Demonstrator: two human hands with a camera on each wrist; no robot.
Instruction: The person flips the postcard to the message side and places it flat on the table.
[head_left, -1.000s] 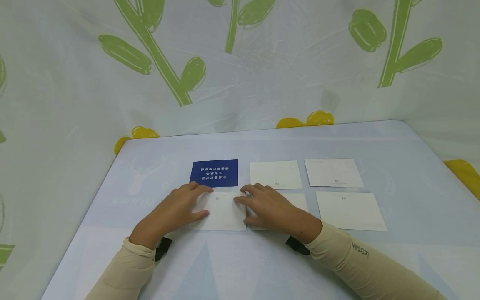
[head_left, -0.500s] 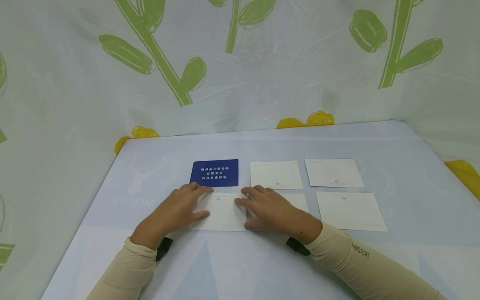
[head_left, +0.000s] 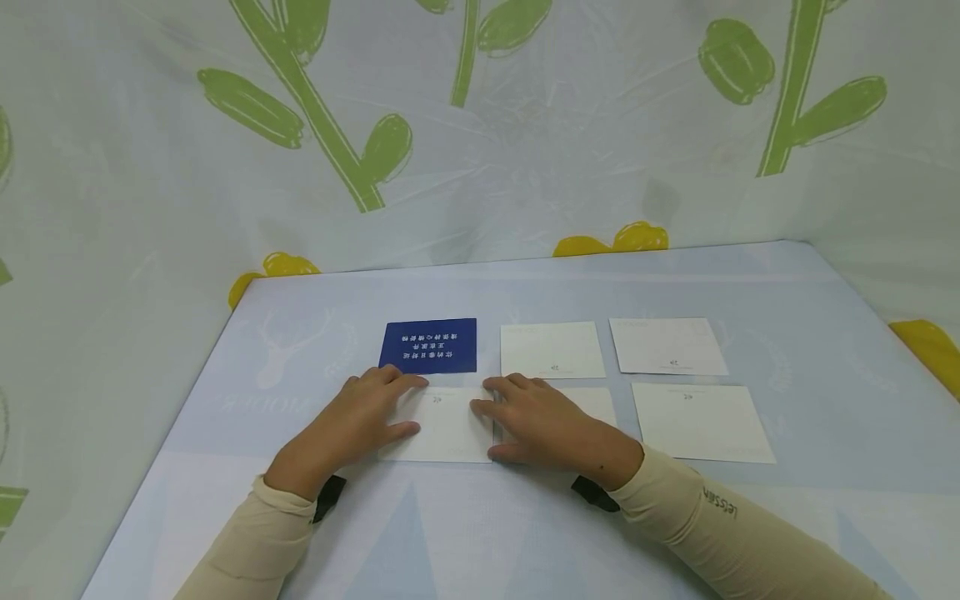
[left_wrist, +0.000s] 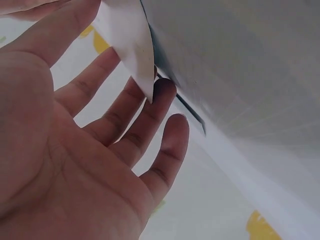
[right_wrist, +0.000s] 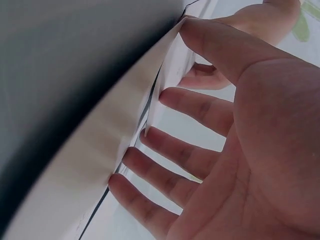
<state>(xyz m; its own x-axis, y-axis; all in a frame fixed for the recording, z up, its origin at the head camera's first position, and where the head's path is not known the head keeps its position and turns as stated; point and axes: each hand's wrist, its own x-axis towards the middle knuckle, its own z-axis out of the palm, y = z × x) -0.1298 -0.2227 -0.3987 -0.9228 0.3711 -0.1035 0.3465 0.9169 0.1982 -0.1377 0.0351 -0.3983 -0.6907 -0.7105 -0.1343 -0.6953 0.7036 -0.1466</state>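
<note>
A white card [head_left: 446,433] lies flat at the near left of a grid of cards. My left hand [head_left: 356,417] rests at its left side, fingers spread and only slightly bent, with the thumb by its edge. From the other side, my right hand [head_left: 551,425] touches the right part of that card with its fingertips. The right hand also covers much of the middle near white card [head_left: 596,402]. In the left wrist view, fingertips meet the edge of a white card [left_wrist: 131,42]. In the right wrist view, loosely extended fingers touch card edges [right_wrist: 95,125].
A dark blue card [head_left: 429,346] with white writing lies just beyond the left white card. Other white cards lie at the back middle [head_left: 551,350], back right [head_left: 667,346] and near right [head_left: 702,422]. All are on a pale blue printed tabletop [head_left: 555,550], with a leaf-patterned cloth [head_left: 562,167] behind.
Almost nothing differs. The fingertips of my right hand have shifted very slightly toward me; the cards look the same.
</note>
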